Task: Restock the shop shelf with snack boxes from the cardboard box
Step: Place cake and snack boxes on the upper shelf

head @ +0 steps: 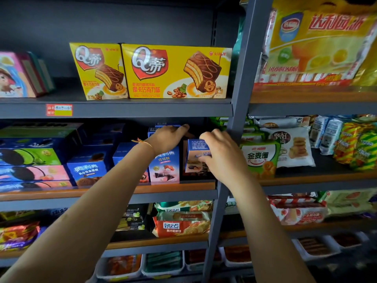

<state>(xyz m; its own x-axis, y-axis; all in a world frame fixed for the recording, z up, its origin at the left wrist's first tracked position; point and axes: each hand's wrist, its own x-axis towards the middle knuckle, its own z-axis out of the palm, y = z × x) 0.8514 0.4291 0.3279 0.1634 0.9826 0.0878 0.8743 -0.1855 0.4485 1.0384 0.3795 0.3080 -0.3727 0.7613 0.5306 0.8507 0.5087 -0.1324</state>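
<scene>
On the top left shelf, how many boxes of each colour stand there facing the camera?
Yellow cake boxes: 2, a narrower one and a wider one.
Pink cartoon box: 1, at the left edge.
Total: 3. Behind the pink box are further boxes seen edge-on, too unclear to count.

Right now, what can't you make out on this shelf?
- Cardboard box: nowhere in the head view.
- Small box: front partly covered by the right hand.
- Left hand: fingertips in shadow among the blue boxes.
- Price tag: print blurred.
</scene>
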